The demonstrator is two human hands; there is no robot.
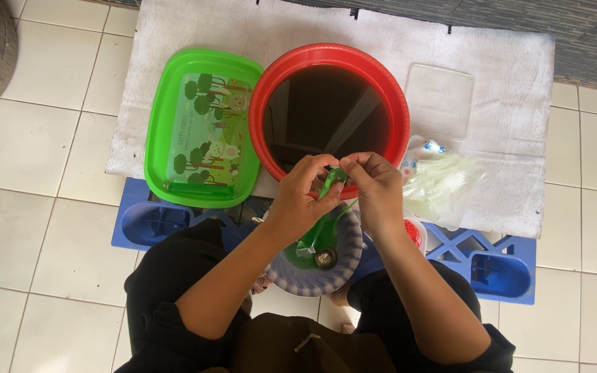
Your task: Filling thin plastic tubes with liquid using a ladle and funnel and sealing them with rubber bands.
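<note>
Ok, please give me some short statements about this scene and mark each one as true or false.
1. Both hands, left hand and right hand, pinch a small green piece. True.
2. The red basin is full of white rice. False: its inside looks dark.
3. The green tray lies left of the basin. True.
4. The clear plastic bag lies on the tray. False: it lies right of the basin, on the white board.

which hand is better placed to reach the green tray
Left, likely. The left hand and right hand both pinch the small green piece over the red basin's rim, but the green tray lies on the left hand's side; the right would have to cross over.
</note>
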